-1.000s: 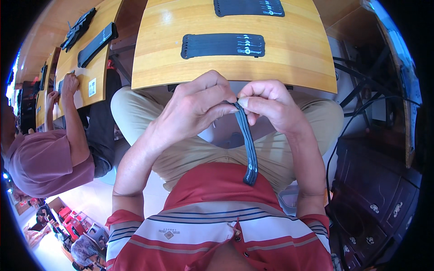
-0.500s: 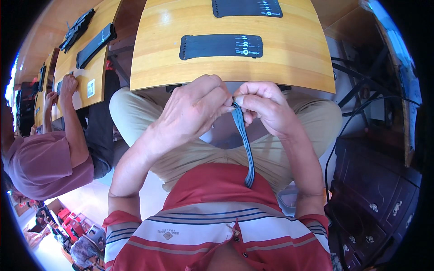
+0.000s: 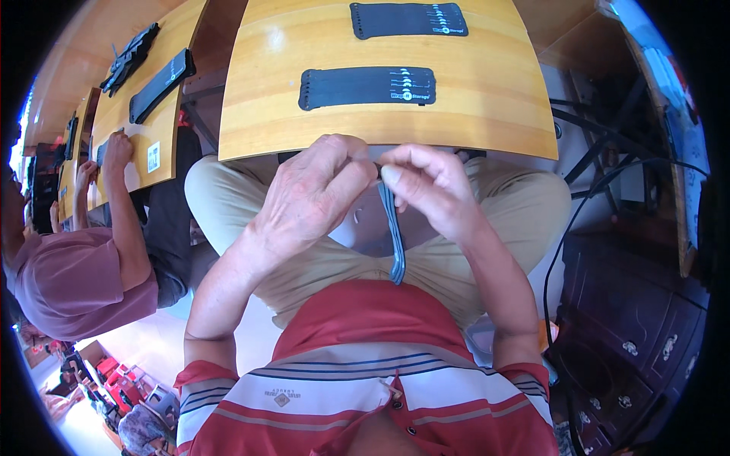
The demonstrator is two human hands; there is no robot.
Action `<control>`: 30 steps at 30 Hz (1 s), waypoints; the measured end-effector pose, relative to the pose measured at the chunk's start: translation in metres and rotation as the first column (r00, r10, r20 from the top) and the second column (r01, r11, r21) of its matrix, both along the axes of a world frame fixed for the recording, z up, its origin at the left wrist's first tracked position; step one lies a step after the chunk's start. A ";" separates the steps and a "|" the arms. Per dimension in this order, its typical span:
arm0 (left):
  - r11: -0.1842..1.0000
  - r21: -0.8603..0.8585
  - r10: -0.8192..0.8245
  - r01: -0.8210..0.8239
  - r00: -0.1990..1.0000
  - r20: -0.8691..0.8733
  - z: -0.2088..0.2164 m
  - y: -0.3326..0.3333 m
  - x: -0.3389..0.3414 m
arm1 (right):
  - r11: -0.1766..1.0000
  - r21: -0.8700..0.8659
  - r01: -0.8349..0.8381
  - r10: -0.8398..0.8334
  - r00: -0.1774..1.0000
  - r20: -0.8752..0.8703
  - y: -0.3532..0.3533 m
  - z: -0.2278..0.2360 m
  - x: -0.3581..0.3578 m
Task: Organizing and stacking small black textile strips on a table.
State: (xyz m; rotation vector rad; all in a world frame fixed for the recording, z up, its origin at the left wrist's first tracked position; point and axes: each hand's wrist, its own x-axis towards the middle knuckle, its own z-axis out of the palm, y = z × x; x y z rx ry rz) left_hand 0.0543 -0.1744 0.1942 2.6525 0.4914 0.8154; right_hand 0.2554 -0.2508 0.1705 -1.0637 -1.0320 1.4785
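Blue-grey and striped, the strap (image 3: 393, 235) hangs from its top end, short of the surface's (image 3: 494, 99) near edge. Our left hand (image 3: 308, 190) pinches that end; our right hand (image 3: 435, 188) nips just beside. We'd best keep both grips close and the tail untwisted. For writing, we see a printed label (image 3: 153, 156) far left, then white lettering on two flat black pieces (image 3: 342, 89).

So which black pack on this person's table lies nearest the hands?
The lower black pack, nearer the front edge of the table; the far pack lies beyond it, close to the picture's top.
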 end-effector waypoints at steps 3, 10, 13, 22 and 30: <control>0.998 -0.044 -0.035 0.033 0.998 -0.047 0.005 -0.002 0.002 | 0.993 0.121 0.012 -0.023 0.996 0.089 -0.002 -0.006 0.003; 0.988 0.153 0.013 0.000 0.996 -0.086 0.006 -0.011 0.007 | 0.995 0.044 0.089 -0.096 0.977 0.190 -0.008 -0.005 -0.002; 0.934 0.358 0.021 0.004 0.998 -0.067 0.003 -0.009 0.011 | 0.994 0.033 0.108 -0.113 0.957 0.266 -0.010 -0.003 -0.003; 0.894 0.413 -0.074 0.172 0.968 -0.242 0.030 -0.027 0.019 | 0.885 0.412 0.219 -0.453 0.615 0.646 -0.017 -0.012 -0.002; 0.890 0.314 -0.325 0.331 0.943 -0.073 0.058 -0.058 0.018 | 0.602 0.282 0.747 -0.760 0.428 0.489 -0.016 -0.045 0.113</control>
